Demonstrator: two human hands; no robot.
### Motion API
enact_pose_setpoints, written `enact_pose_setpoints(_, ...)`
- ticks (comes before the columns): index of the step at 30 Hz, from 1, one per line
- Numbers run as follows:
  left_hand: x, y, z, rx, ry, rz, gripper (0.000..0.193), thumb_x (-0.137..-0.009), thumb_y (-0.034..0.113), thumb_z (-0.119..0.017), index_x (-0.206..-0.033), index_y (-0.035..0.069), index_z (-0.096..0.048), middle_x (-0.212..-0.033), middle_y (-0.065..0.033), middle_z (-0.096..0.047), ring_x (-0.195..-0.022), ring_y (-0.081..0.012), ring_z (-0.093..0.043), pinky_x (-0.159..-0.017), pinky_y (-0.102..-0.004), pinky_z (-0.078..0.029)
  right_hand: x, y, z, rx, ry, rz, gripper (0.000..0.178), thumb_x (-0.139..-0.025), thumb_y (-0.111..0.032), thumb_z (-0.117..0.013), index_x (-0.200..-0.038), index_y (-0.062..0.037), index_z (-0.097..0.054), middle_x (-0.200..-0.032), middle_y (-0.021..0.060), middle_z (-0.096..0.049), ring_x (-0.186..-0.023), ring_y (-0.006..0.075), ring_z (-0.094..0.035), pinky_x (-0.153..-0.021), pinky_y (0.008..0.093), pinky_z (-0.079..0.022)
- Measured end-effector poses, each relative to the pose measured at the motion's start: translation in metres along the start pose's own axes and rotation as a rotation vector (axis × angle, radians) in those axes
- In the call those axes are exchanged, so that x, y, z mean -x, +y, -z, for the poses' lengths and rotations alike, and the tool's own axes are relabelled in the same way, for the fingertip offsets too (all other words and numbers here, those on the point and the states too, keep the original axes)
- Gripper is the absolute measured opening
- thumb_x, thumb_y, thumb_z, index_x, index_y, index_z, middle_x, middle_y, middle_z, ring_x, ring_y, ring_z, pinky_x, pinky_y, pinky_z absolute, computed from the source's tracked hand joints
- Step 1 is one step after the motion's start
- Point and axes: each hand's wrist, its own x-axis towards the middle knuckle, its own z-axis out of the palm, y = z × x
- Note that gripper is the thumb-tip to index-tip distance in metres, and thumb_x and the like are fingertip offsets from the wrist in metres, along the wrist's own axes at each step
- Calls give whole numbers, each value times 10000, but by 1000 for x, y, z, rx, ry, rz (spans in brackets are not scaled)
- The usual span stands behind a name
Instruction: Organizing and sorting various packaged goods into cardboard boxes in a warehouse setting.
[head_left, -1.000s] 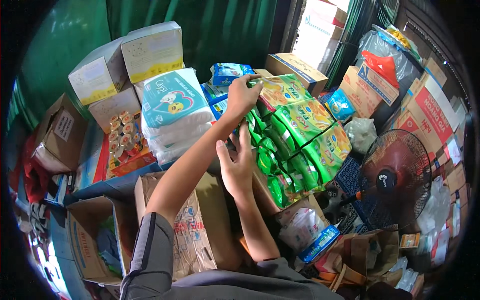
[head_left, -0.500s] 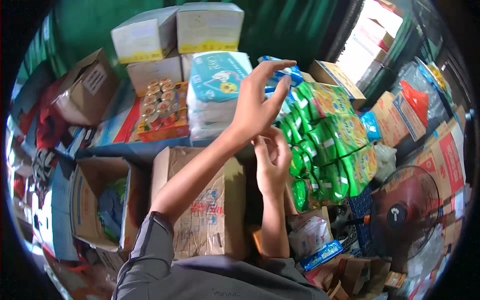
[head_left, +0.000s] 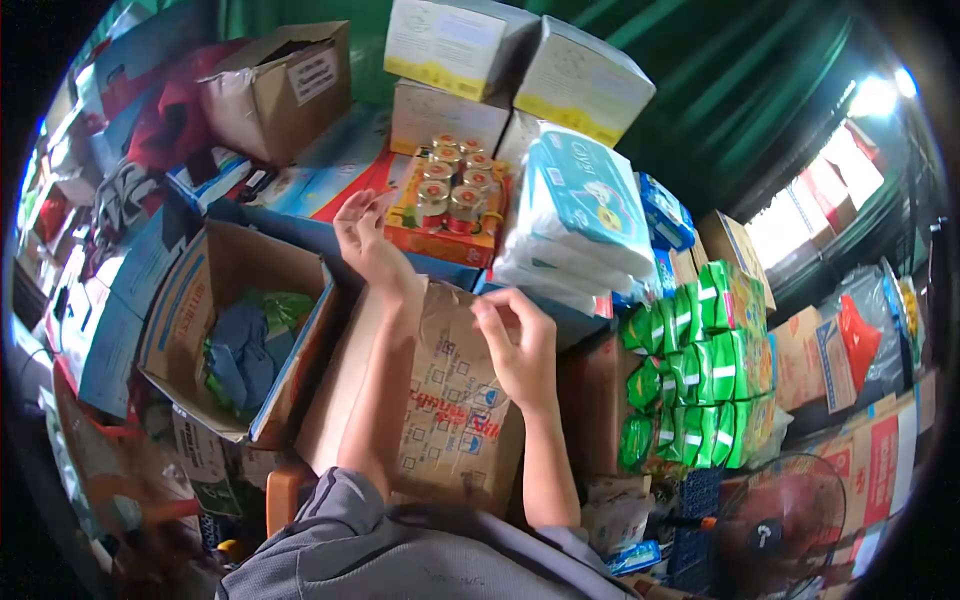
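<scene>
My left hand point(head_left: 372, 245) is raised beside an orange tray point(head_left: 425, 237) of small jars with gold lids point(head_left: 465, 200). Its fingers are bent but apart, and nothing shows in them. To its right, my right hand point(head_left: 522, 350) hovers above a large taped brown carton point(head_left: 450, 420). Thumb and fingers of that hand curl together; whatever may be between them cannot be made out. Behind it lies a stack of white and teal diaper packs point(head_left: 585, 205). Rows of green packets point(head_left: 700, 370) stand to the right.
An open carton point(head_left: 180, 340) with blue and green wrappings sits at left. White and yellow boxes point(head_left: 585, 80) are piled at the back, beside a brown box point(head_left: 275, 105). A fan point(head_left: 780, 530) stands at lower right, near flattened cartons point(head_left: 885, 470). An orange chair part point(head_left: 285, 498) shows close to me.
My view has swung left. The left hand has come down and away from the right hand, toward the tray of jars; its raised thumb and fingers have bent inward.
</scene>
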Motion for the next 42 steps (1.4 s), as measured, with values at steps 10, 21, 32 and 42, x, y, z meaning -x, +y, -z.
enact_pose_setpoints(10,-51,-38,25,-87,-119,11,234,-1008,75,-490,-1155,-47,-626,-1193,-146,-675,-1136,-227,-633,-999,-354,-492,-149,13,-73,274,439,232,278,-962,-203,-674,-1148,2,-660,-1112,177,-691,-1039,337,-665,-921,426,-513)
enact_pose_setpoints(21,-53,-48,44,-404,-308,22,295,-1021,96,-511,-1240,-42,-652,-1235,-129,-683,-1151,-202,-625,-1024,-321,-457,-137,91,-104,327,613,281,437,-953,-181,-675,-1329,10,-559,-1404,257,-556,-1323,419,-517,-1121,491,-395)
enact_pose_setpoints(32,22,-15,1,-47,-640,-21,425,-1010,127,-476,-1375,-85,-520,-1416,-246,-562,-1343,-325,-541,-1151,-423,-398,-119,36,-73,115,523,434,438,-1008,-79,-564,-1402,88,-472,-1450,230,-534,-1345,327,-538,-1120,451,-436)
enact_pose_setpoints(42,65,-37,-14,-395,-1062,-102,688,-918,149,-650,-1557,81,-406,-1645,-211,-306,-1524,-396,-297,-1227,-473,-260,-85,25,39,365,1078,305,353,-1019,-129,-586,-1285,101,-577,-1351,230,-616,-1271,304,-594,-1067,425,-461)
